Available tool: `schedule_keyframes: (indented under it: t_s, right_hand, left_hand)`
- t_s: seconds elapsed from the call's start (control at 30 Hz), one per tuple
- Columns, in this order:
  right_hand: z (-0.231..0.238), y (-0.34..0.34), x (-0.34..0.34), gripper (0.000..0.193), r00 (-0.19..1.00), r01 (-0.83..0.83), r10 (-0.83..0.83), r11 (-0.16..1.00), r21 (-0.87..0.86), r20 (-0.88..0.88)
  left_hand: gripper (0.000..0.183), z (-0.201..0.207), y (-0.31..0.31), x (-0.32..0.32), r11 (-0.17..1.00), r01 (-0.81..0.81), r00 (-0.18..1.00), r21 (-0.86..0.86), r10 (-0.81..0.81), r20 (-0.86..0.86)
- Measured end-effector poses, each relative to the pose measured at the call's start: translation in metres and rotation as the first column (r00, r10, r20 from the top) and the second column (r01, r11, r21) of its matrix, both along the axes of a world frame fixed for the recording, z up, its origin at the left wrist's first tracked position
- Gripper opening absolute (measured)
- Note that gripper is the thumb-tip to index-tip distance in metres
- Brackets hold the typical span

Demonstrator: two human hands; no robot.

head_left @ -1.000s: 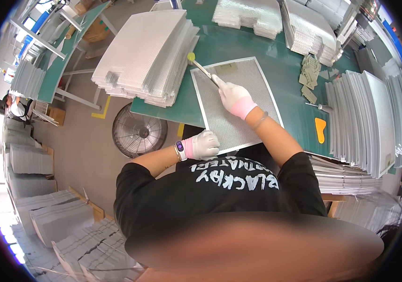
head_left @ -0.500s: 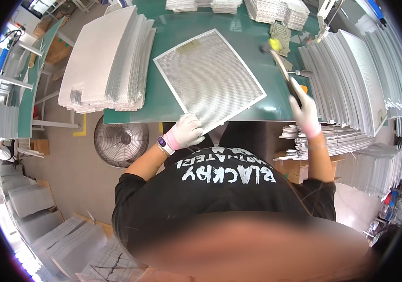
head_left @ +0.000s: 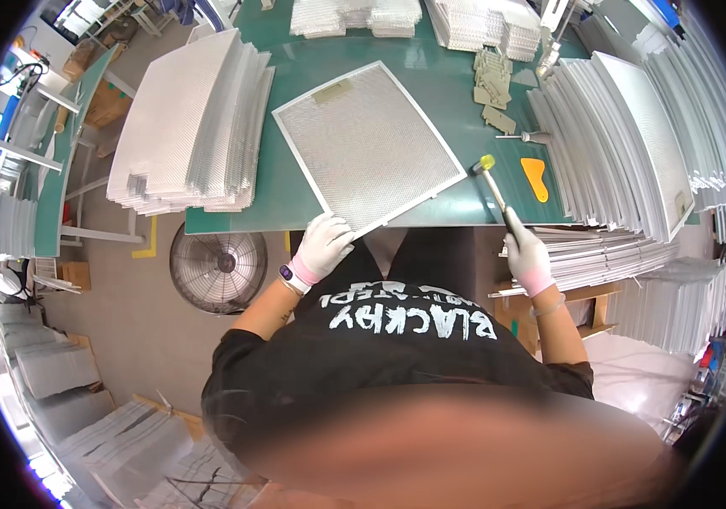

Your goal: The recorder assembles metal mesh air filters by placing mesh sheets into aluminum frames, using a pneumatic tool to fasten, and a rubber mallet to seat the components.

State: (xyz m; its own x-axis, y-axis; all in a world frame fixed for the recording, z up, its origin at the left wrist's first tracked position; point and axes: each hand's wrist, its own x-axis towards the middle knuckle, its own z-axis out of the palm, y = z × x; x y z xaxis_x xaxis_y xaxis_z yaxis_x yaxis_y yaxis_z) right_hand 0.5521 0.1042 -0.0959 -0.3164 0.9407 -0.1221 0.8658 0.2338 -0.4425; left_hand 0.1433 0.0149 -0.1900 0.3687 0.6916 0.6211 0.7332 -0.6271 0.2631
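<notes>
A framed mesh panel [head_left: 371, 148] lies askew on the green tabletop [head_left: 236, 222], its near corner at the table's front edge. My left hand [head_left: 326, 244], in a white glove with a pink cuff, is closed on that near corner. In my gloved right hand [head_left: 529, 259] is the handle of a small mallet [head_left: 496, 188]. Its head, with a yellow face, is beside the panel's right corner; I cannot tell whether they touch. A tan plate [head_left: 332, 92] sits at the panel's far edge.
Mesh sheets [head_left: 181, 127] are stacked at left, framed panels [head_left: 605, 144] at right. An orange scraper-shaped piece [head_left: 534, 179], a screwdriver [head_left: 533, 137] and several tan plates [head_left: 492, 81] lie right of the panel. A floor fan [head_left: 220, 265] stands below the table's left side.
My right hand has brought the mallet nearer to me and leftward, down beside the panel's right corner. The left hand keeps its hold on the near corner.
</notes>
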Motion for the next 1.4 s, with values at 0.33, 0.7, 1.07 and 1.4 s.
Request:
schedule_keyframes:
  t_s: [0.33,0.7,1.07,1.4]
  right_hand:
    - [-0.006,0.078,-0.025,0.054,0.951,-0.057,-0.081,0.902,0.428,0.297]
    - [0.047,0.034,-0.110,0.058,0.373,-0.414,-0.016,0.892,-0.182,-0.927]
    - [0.099,-0.061,0.067,0.067,0.517,0.434,-0.103,0.888,0.156,-0.850]
    - [0.194,-0.016,0.180,0.053,0.373,0.769,-0.052,0.576,0.277,-0.927]
  left_hand:
    - [0.019,0.160,0.028,-0.024,0.695,-0.500,0.556,0.517,-0.200,0.807]
    - [0.024,0.186,0.202,-0.131,0.435,0.574,-0.466,0.694,-0.524,0.713]
    - [0.053,0.117,0.158,-0.008,0.777,0.616,-0.339,0.131,0.111,0.934]
    - [0.035,0.207,-0.008,-0.091,0.379,-0.834,0.434,0.400,0.899,0.053]
